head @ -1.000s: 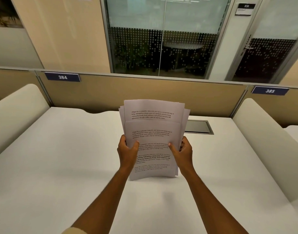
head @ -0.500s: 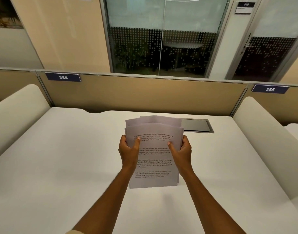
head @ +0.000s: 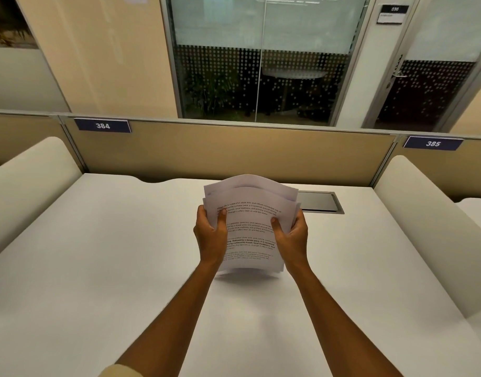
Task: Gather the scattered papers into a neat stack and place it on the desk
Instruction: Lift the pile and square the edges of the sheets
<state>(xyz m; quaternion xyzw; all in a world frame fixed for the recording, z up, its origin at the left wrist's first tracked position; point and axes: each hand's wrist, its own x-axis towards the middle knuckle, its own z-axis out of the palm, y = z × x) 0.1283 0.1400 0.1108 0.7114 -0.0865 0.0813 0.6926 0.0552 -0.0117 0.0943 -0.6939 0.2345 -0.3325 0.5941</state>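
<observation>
A bundle of white printed papers (head: 250, 229) is held above the middle of the white desk (head: 98, 254), leaning back, with its top edges bowed and uneven. My left hand (head: 210, 235) grips the bundle's left edge, thumb on the front sheet. My right hand (head: 291, 236) grips the right edge the same way. The lower edge of the papers hovers just over the desk and casts a soft shadow there. No loose sheets lie elsewhere on the desk.
A grey cable hatch (head: 319, 202) is set into the desk just behind the papers on the right. Padded cream dividers stand at the left (head: 29, 180) and right (head: 424, 213). A tan partition (head: 234, 153) with labels 384 and 385 closes the far edge.
The papers have come down and tipped back from upright. The tall sheets sticking out on top have slid lower into the bundle. Both hands keep their grip.
</observation>
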